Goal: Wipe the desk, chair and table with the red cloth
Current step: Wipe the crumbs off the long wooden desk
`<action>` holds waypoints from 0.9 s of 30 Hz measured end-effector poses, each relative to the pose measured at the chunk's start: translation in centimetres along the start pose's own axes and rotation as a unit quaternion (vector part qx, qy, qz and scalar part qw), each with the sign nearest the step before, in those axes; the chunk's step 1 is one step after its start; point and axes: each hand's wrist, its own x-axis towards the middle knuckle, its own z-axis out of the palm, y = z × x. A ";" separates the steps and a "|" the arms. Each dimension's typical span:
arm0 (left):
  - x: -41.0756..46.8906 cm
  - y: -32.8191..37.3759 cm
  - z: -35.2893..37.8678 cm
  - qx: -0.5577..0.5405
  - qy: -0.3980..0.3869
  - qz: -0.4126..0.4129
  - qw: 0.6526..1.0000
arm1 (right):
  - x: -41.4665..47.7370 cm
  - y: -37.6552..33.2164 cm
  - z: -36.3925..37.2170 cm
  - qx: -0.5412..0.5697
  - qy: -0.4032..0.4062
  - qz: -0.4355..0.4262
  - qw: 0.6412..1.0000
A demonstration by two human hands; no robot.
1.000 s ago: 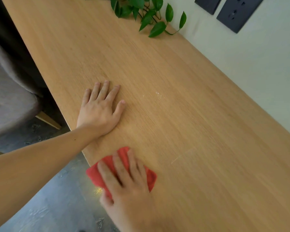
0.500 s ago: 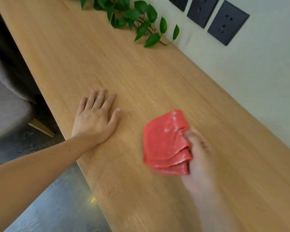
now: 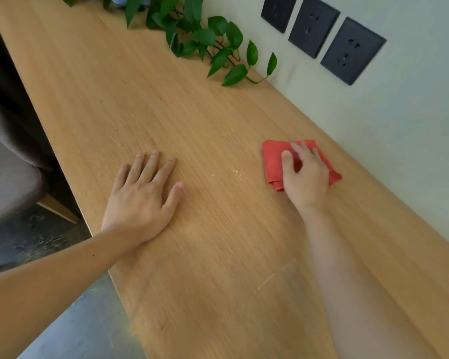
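A long light wooden desk (image 3: 166,104) runs from the near right to the far left along a pale wall. My right hand (image 3: 305,174) presses a folded red cloth (image 3: 271,158) flat on the desk, close to the wall side. My left hand (image 3: 143,195) lies palm down on the wood with fingers spread, near the desk's front edge, holding nothing. A few pale specks (image 3: 235,172) sit on the wood between the two hands. A grey upholstered chair (image 3: 8,177) stands left of the desk, partly cut off.
A trailing green plant (image 3: 205,40) spreads over the far part of the desk by the wall. Three dark wall sockets (image 3: 353,50) sit above the desk. Grey floor (image 3: 70,320) shows below the desk's front edge.
My right hand has slid the red cloth from the desk's front edge across the wood toward the wall. My left hand has stayed flat in place.
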 end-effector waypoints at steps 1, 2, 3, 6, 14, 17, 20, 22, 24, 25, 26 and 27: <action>0.0 0.0 0.0 0.001 0.001 0.000 1.000 | 0.2 0.1 0.4 -0.058 -0.012 -0.009 0.998; 0.0 0.0 0.0 0.001 0.002 0.000 1.000 | 0.5 0.1 0.6 -0.104 -0.036 -0.011 0.994; 0.0 0.0 0.0 0.001 0.002 0.000 1.000 | 0.8 0.1 0.9 -0.139 -0.064 -0.012 0.988; 0.0 0.0 0.0 0.000 0.001 0.001 1.000 | 1.3 -0.3 1.4 -0.162 -0.107 -0.029 0.981; -0.1 0.3 -0.1 -0.004 0.002 0.000 1.000 | -1.9 -3.6 2.6 -0.169 -0.131 -0.158 0.964; -0.2 0.4 -0.1 -0.006 0.003 0.001 1.000 | -4.8 -5.1 2.8 -0.161 -0.139 -0.209 0.954; -0.2 0.3 -0.1 -0.015 0.006 0.002 1.000 | -8.7 -6.7 2.9 -0.131 -0.146 -0.264 0.944; -0.2 0.2 -0.2 -0.023 0.006 0.005 1.000 | -11.7 -7.5 2.7 -0.103 -0.150 -0.291 0.939; -0.1 0.1 -0.2 -0.027 0.006 0.004 1.000 | -15.2 -7.9 2.5 -0.060 -0.158 -0.304 0.938; 0.0 0.0 -0.2 -0.030 0.005 0.001 1.000 | -17.2 -8.0 2.4 -0.048 -0.165 -0.313 0.934; 0.1 0.0 -0.3 -0.037 0.002 -0.001 0.999 | -19.3 -8.1 2.4 -0.037 -0.169 -0.322 0.931; 0.1 -0.1 -0.3 -0.044 -0.002 -0.004 0.999 | -21.3 -8.3 2.5 -0.020 -0.168 -0.330 0.929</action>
